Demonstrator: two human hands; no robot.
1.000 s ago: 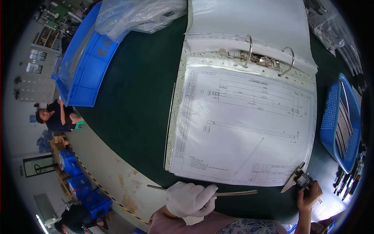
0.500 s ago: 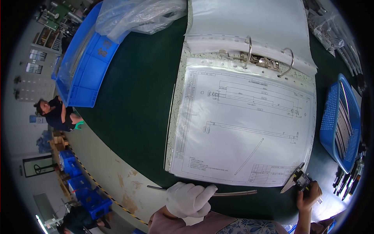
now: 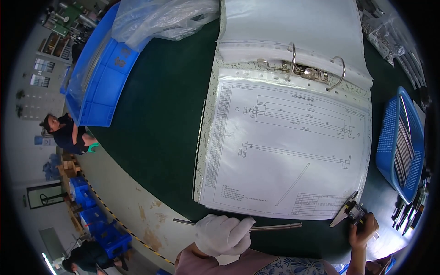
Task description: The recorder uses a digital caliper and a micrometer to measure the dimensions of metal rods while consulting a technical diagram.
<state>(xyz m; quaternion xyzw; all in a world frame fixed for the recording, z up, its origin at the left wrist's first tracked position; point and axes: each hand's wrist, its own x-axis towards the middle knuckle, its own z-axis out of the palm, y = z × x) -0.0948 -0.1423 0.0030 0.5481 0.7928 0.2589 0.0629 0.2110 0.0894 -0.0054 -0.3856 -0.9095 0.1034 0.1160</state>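
Note:
My left hand (image 3: 223, 234), in a white glove, is closed round a thin metal tube (image 3: 277, 227). The tube lies crosswise near the table's front edge, its ends showing on both sides of the glove. My bare right hand (image 3: 364, 230) grips a caliper (image 3: 352, 213) by its body, the jaws pointing to the left. The caliper's jaws rest by the lower right corner of a technical drawing (image 3: 284, 183) in a clear sleeve. That drawing lies in an open ring binder (image 3: 212, 110) just beyond both hands. The caliper and tube are apart.
At the right stands a blue mesh basket (image 3: 387, 151) of metal tubes, with several dark-handled tools (image 3: 412, 213) beside it. A large blue bin (image 3: 98, 101) with plastic wrap (image 3: 160, 20) sits at far left. Bagged parts (image 3: 385, 39) lie far right. Two people are beyond the table's left edge.
My hands, the tube and the caliper stay where they were. At the lower left, a person in the background has shifted slightly.

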